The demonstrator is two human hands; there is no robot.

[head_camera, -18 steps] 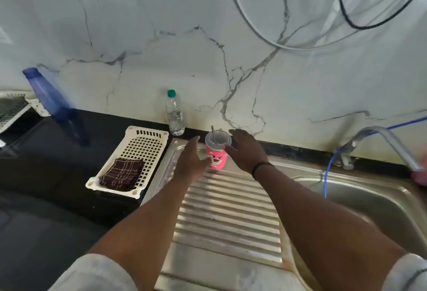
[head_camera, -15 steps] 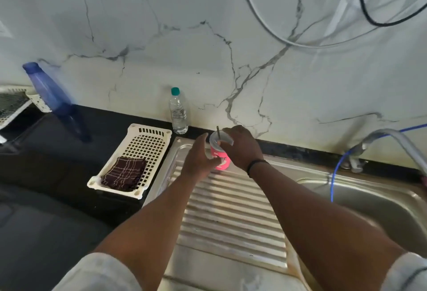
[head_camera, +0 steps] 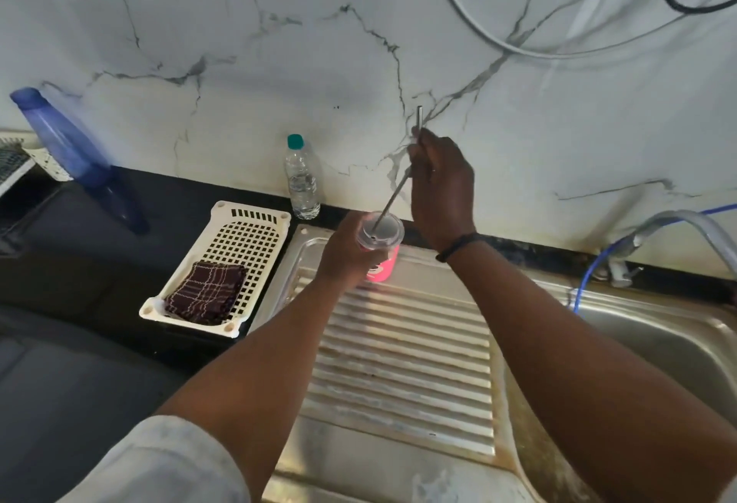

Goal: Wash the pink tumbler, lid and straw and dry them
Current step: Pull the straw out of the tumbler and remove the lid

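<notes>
Left hand [head_camera: 347,253]: grip wrapped round the pink tumbler [head_camera: 382,266], which is held over the back end of the ribbed steel drainboard [head_camera: 402,359]. Clear lid [head_camera: 381,230] sits on the tumbler. Right hand [head_camera: 440,183]: grip pinching the metal straw [head_camera: 393,199] above the cup; straw tilted, lower end at the lid hole. White basket [head_camera: 255,239] with a folded dark cloth [head_camera: 207,292] sits on the black counter [head_camera: 71,263], left of the drainboard. Water bottle [head_camera: 302,179] stands against the wall.
</notes>
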